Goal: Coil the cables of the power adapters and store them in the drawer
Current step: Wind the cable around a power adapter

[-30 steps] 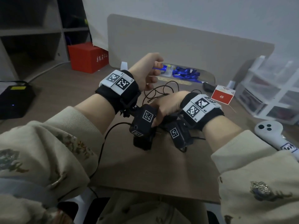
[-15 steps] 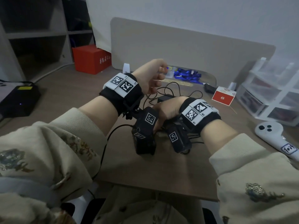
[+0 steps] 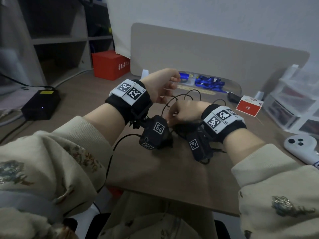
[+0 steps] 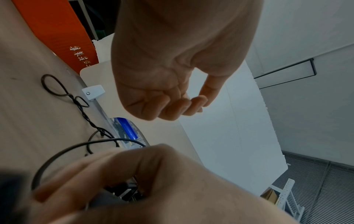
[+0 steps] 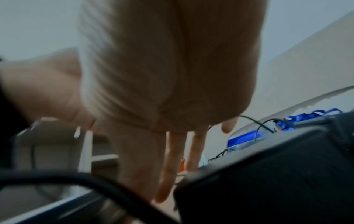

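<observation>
**Coiling under way, nothing stored yet**

Spanning the scene, the desk carries everything. At its right edge stands a clear drawer unit; no adapter shows inside it, though its contents are blurred. The right hand curls around a dark adapter and gathers its thin black cable, which loops loosely above the knuckles. The left hand hovers just beyond, fingers curled with the thumb out, holding nothing I can make out. My judgement: 1 cable is partly coiled, and stowing remains.

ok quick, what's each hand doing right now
Left hand: fingers curled, holding nothing visible.
Right hand: gripping the black power adapter.
</observation>
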Demonstrator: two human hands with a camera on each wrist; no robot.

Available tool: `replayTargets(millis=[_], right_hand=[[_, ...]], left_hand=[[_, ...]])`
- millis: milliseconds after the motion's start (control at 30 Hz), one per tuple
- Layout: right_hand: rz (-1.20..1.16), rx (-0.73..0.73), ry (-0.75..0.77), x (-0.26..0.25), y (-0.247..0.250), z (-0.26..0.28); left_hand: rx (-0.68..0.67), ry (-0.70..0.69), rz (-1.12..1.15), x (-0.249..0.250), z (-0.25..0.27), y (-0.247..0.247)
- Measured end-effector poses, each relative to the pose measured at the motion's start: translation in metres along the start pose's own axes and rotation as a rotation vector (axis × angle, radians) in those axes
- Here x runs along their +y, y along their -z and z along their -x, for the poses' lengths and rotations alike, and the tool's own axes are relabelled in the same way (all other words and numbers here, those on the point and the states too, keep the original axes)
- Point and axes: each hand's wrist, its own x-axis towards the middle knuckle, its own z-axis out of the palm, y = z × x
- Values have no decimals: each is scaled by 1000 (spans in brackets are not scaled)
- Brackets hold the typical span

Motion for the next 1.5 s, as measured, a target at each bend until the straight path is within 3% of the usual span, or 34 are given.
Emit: replayTargets(millis=[100, 233, 300, 400, 533, 633, 767, 833, 900, 1000, 1067, 1200, 1333, 1500], right_hand=[[-45, 158, 25, 8, 7, -3], [-91, 358, -56, 20, 9, -12], [-270, 404, -93, 23, 6, -14], [-618, 480, -86, 23, 5, -13], [-950, 626, -54, 25, 11, -23], [-1083, 709, -58, 28, 20, -30], [-1208, 715, -61, 26, 25, -37], [-1206, 677, -113, 27, 27, -40], [-1163, 533, -130, 29, 25, -40], [-1167, 248, -18, 23, 14, -29], [-1164, 197, 43, 17, 9, -17], [-1029, 230, 60, 20, 6, -8], [-700, 457, -71, 28, 17, -5], [-525, 629, -121, 41, 39, 0]], left_hand=[[48, -1, -21, -3, -2, 1], [148, -52, -31, -10, -8, 1], [188, -77, -60, -13, -11, 3], [165, -124, -88, -19, -15, 6], [92, -64, -94, -27, -27, 6], [30, -50, -31, -27, -38, 5], [32, -140, 129, -29, -54, 9], [63, -202, 284, -25, -61, 10], [88, -267, 435, -18, -65, 10], [111, -353, 587, -12, -67, 8], [145, -382, 621, -9, -64, 7], [184, -382, 623, -7, -57, 16], [213, -344, 509, -7, -47, 30], [266, -332, 373, 1, -35, 43]])
